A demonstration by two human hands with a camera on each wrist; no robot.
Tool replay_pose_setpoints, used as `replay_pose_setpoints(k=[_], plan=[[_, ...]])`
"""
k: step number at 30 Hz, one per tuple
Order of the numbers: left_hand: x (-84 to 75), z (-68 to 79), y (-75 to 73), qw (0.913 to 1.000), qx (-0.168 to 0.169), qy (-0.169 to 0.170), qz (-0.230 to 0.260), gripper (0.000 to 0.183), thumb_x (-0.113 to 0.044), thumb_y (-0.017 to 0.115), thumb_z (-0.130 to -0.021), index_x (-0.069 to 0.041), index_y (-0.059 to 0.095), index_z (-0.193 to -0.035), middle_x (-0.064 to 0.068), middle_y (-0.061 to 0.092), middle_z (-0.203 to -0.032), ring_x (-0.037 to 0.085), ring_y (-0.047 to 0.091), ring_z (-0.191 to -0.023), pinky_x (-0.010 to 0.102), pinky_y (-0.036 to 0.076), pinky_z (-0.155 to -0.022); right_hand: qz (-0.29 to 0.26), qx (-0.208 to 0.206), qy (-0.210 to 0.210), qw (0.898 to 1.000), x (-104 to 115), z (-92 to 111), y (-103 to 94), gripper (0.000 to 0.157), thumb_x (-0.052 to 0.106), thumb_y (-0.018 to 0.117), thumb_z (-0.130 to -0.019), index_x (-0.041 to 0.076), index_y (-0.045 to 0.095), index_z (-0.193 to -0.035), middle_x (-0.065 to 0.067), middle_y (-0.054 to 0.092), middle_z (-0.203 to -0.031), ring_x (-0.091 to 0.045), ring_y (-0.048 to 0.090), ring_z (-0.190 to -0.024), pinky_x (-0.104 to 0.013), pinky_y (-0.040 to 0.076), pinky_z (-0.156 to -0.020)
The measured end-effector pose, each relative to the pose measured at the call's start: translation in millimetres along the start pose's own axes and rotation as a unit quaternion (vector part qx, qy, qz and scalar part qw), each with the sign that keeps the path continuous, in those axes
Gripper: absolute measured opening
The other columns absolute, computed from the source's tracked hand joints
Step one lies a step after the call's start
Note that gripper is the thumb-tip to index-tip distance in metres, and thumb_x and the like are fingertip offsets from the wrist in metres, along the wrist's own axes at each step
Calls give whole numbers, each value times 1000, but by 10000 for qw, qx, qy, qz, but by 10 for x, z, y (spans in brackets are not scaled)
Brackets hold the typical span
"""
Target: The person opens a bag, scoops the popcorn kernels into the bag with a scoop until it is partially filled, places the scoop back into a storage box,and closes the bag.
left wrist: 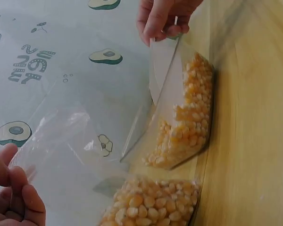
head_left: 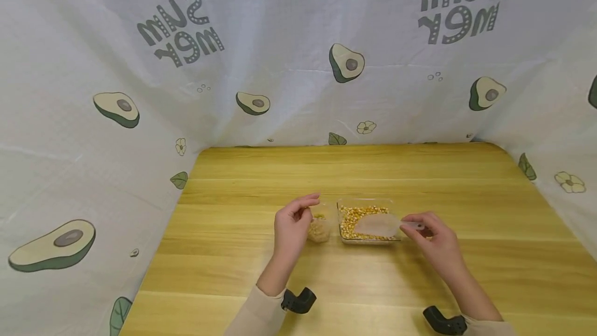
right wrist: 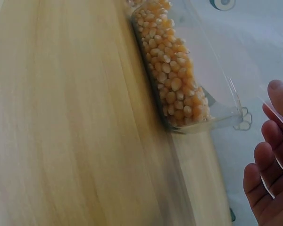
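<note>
My left hand [head_left: 293, 222] pinches the upper edge of a clear plastic bag [left wrist: 66, 141] between thumb and fingers. Yellow corn kernels [left wrist: 146, 205] fill the bag's bottom, which rests on the table. To its right stands a clear rectangular container [head_left: 368, 243] with more corn kernels [right wrist: 167, 70] inside. My right hand [head_left: 436, 240], at the container's right end, grips the handle of a translucent white plastic scoop [head_left: 375, 224]. The scoop's broad, rounded end lies over the kernels inside the container, its handle reaching past the right rim.
Bag and container stand side by side on a wooden table [head_left: 261, 185]. A white curtain [head_left: 289, 25] printed with avocados hangs behind the table and along both sides. Black wrist mounts [head_left: 298, 301] sit at both sleeves.
</note>
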State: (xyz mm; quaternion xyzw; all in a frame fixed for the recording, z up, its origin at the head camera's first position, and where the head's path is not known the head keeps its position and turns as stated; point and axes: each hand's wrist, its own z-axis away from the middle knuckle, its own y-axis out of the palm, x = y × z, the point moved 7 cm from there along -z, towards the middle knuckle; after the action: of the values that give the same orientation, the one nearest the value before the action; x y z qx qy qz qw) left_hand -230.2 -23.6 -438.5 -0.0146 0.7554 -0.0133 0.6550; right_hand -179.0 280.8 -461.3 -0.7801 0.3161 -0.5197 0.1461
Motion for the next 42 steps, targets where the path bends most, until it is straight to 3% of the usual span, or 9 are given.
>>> replay_pose_setpoints(k=[4, 6, 12, 16, 19, 21, 26, 35, 42], plan=[[9, 21, -69, 9981, 95, 278, -547, 31, 5, 51, -94, -6, 79, -98, 4, 73, -120, 21, 67, -106, 17, 45, -67, 105, -15, -85, 9999, 17, -4, -13, 18, -1, 77, -82, 10, 74, -97, 15, 58, -87, 9, 52, -75, -6, 44, -66], [6, 20, -84, 9962, 192, 351, -772, 30, 3, 51, -94, -6, 79, -100, 4, 73, -120, 19, 68, -106, 17, 46, -70, 169, -41, -177, 9997, 35, -8, -26, 20, -2, 78, -81, 10, 74, -96, 15, 59, -87, 9, 51, -73, -7, 43, -64], [19, 10, -101, 9952, 449, 166, -849, 26, -3, 57, -95, -9, 78, -108, 5, 73, -122, 9, 53, -70, 16, 38, -54, 543, -103, -646, 9964, 127, -30, -66, 24, -2, 82, -75, 11, 75, -94, 7, 60, -81, 6, 45, -63, -11, 38, -55], [45, 5, -103, 9951, 507, 83, -848, 30, -2, 57, -94, -10, 76, -117, 8, 70, -94, 5, 38, -57, 16, 30, -47, 1110, -131, -956, 9891, 184, -55, -109, 26, 1, 84, -72, 12, 75, -94, 5, 61, -78, 6, 37, -60, -13, 32, -52], [78, 6, -106, 9952, 564, -16, -802, 38, 1, 53, -93, -10, 72, -124, 5, 51, -76, 6, 31, -54, 15, 25, -45, 1538, -201, -1223, 9803, 233, -76, -152, 24, 8, 85, -73, 12, 75, -95, 5, 61, -77, 7, 35, -61, -13, 29, -52], [94, 7, -109, 9952, 606, -83, -765, 42, 3, 51, -93, -10, 70, -128, 3, 45, -74, 6, 30, -55, 15, 24, -46, 1655, -306, -1440, 9752, 276, -90, -190, 18, 25, 80, -83, 11, 75, -94, 5, 62, -76, 7, 34, -61, -14, 28, -51], [108, 14, -116, 9954, 611, -194, -707, 46, 3, 50, -92, -14, 68, -130, 2, 45, -78, 7, 30, -55, 15, 24, -45, 1836, -505, -1767, 9657, 374, -123, -252, 56, 61, 51, -92, 11, 76, -92, 6, 61, -74, 6, 31, -61, -15, 25, -49], [137, 15, -127, 9962, 539, -355, -590, 48, 3, 50, -92, -21, 69, -129, 2, 46, -77, 7, 29, -52, 16, 25, -44, 2224, -366, -1976, 9540, 455, -168, -160, 68, 68, 37, -94, 14, 77, -89, 8, 60, -71, 1, 35, -60, -15, 28, -50], [150, 18, -126, 9967, 510, -328, -536, 48, 3, 50, -92, -20, 69, -129, 2, 46, -77, 6, 29, -52, 15, 25, -44, 2264, -260, -1799, 9569, 408, -173, -57, 71, 70, 33, -91, 14, 78, -89, 7, 61, -70, -2, 40, -59, -17, 33, -49]])
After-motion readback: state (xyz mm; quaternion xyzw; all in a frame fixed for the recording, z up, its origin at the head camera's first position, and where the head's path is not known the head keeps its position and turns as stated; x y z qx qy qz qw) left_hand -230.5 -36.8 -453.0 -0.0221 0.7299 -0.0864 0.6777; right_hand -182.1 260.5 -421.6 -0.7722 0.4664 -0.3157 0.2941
